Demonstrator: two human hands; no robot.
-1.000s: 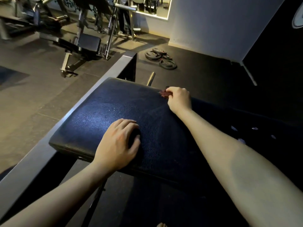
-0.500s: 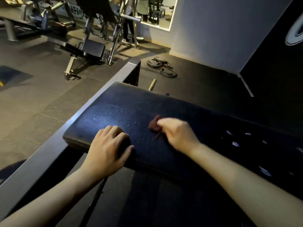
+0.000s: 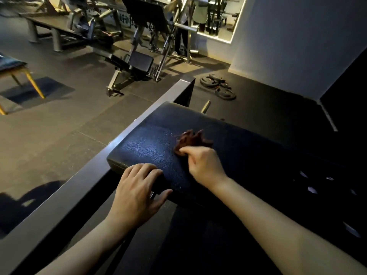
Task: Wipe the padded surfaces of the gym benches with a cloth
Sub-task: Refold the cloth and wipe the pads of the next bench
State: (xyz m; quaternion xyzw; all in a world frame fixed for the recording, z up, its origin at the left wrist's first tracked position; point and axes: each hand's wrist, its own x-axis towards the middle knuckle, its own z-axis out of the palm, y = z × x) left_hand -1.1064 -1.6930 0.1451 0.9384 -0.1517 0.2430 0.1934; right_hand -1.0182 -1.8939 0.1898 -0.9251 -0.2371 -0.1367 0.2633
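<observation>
A dark padded bench pad (image 3: pixel 151 147) with a pebbled skin lies in front of me, set beside a grey metal frame bar (image 3: pixel 79 187). My right hand (image 3: pixel 204 165) grips a small crumpled dark red cloth (image 3: pixel 190 140) and holds it against the middle of the pad. My left hand (image 3: pixel 137 193) rests flat with spread fingers on the pad's near left corner. The pad's right part is in deep shadow.
Several weight plates (image 3: pixel 220 86) lie on the floor beyond the pad. An adjustable bench and a rack machine (image 3: pixel 139 62) stand at the back, with a flat bench (image 3: pixel 47 26) further left. A stool with yellow legs (image 3: pixel 21 76) is at the left edge.
My right hand has drawn the cloth from the pad's far edge back toward the middle, then slightly forward. My left hand has stayed on the near corner.
</observation>
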